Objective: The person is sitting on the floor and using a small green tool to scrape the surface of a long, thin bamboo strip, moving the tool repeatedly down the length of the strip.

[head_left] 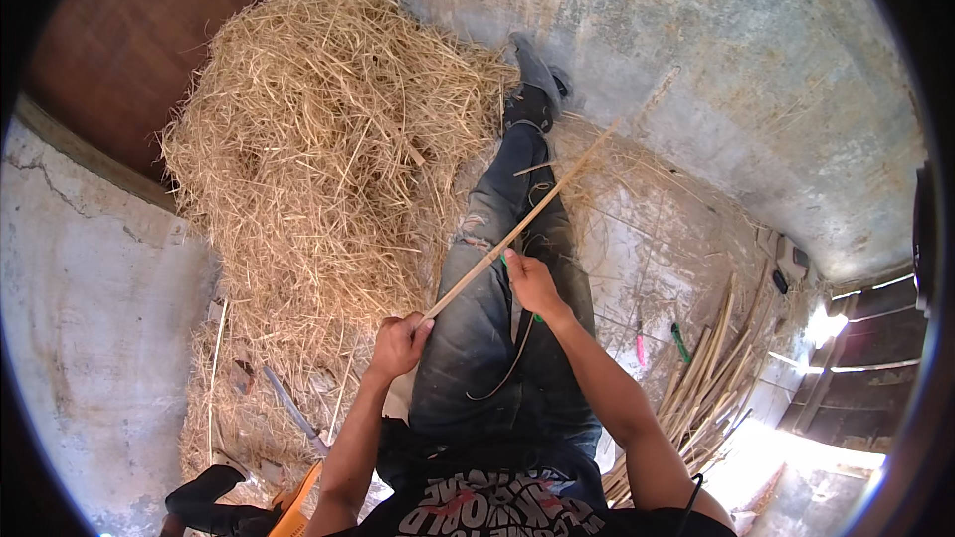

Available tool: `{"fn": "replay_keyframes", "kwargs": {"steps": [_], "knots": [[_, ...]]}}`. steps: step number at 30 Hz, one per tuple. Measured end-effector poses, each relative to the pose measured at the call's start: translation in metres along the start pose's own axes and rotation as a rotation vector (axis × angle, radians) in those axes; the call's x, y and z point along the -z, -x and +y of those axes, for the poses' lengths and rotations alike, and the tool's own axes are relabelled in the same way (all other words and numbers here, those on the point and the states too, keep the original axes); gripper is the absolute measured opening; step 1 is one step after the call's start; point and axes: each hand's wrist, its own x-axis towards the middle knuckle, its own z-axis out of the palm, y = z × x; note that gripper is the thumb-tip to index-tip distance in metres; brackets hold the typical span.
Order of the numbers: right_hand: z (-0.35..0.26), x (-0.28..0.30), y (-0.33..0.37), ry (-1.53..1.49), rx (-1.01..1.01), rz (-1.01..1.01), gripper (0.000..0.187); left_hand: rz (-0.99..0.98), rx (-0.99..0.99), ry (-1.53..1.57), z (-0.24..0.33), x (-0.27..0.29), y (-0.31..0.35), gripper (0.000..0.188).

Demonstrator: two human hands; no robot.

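Observation:
A long, thin pale stick (542,201), which looks like bamboo, slants across my outstretched legs toward the far wall. My left hand (400,345) is closed around its near end. Farther along it, my right hand (533,285) is closed on a green-handled tool (538,318); only bits of green show at either side of the fist, and the working part cannot be made out. The thumb of that hand lies beside the stick. A thin curled strip (505,378) hangs over my dark jeans below the right hand.
A big heap of dry straw (318,129) rises at the left of my legs. Several long sticks (704,388) lie at the right, near a pink-handled item (641,343) and a green item (680,342). A long blade (290,404) lies at the lower left. Walls (676,10) enclose the far side.

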Motion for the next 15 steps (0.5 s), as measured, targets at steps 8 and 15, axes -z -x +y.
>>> {"fn": "replay_keyframes", "kwargs": {"steps": [8, 15], "knots": [[-0.012, -0.001, 0.007, 0.282, 0.235, 0.131, 0.062, -0.041, 0.029, -0.005, 0.006, 0.01, 0.004, 0.032], [-0.021, 0.013, 0.005, -0.478, -0.257, -0.321, 0.059, -0.052, -0.055, -0.071, 0.008, 0.021, -0.009, 0.033]]}}
